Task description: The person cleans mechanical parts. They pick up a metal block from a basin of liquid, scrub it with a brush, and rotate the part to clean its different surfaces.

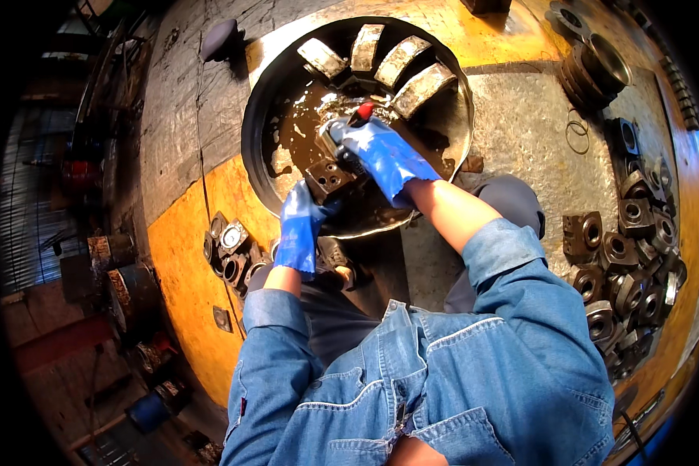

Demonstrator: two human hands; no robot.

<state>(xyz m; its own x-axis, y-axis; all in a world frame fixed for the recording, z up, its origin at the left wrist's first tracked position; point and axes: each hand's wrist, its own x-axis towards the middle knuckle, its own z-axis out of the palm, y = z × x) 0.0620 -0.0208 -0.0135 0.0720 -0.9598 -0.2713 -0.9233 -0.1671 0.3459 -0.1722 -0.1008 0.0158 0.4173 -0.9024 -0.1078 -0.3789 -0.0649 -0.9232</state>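
Note:
In front of me stands a round dark metal pan with murky brown liquid in it. My left hand, in a blue rubber glove, is closed on the near-left side of a dark metal block with round holes, over the pan. My right hand, gloved the same way, is closed round a hand tool with a red end and black parts, just above the block. The tool's exact kind is hidden by the glove. Several curved metal pieces lean along the pan's far wall.
Many oily metal blocks with round bores are heaped at the right. A smaller group of metal parts lies left of my left forearm. Stacked metal rings and thin wire rings are at the far right. Machinery parts line the left.

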